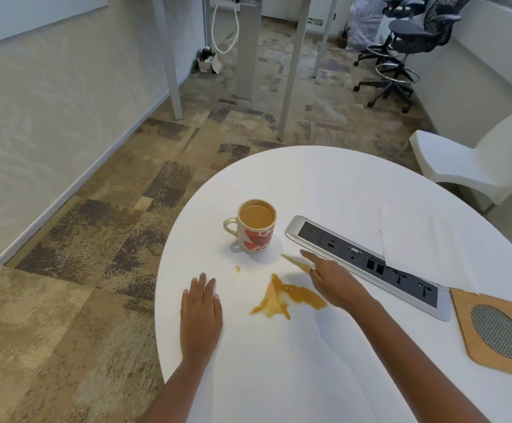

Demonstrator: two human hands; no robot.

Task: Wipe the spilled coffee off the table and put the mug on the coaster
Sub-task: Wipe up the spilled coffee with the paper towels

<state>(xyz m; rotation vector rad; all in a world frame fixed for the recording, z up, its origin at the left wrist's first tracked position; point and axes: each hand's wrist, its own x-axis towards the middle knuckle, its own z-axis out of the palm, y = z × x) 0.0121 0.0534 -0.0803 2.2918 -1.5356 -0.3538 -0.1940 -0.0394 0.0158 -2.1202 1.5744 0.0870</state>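
Head view, left to right: left hand [201, 312] lies flat and released near the table [324, 184] rim, the brim-full mug [256, 236] just beyond its fingertips, the spilled coffee [297, 296] between it and the right hand [334, 280], whose fingers stretch out grasping nothing I can see. Risk: a forward wipe from that right hand could nudge the mug and slop more, or push liquid into the socket panel [367, 261] just beside it. Open room lies on its near side; the coaster [498, 331] sits well to its right, by the table's edge.
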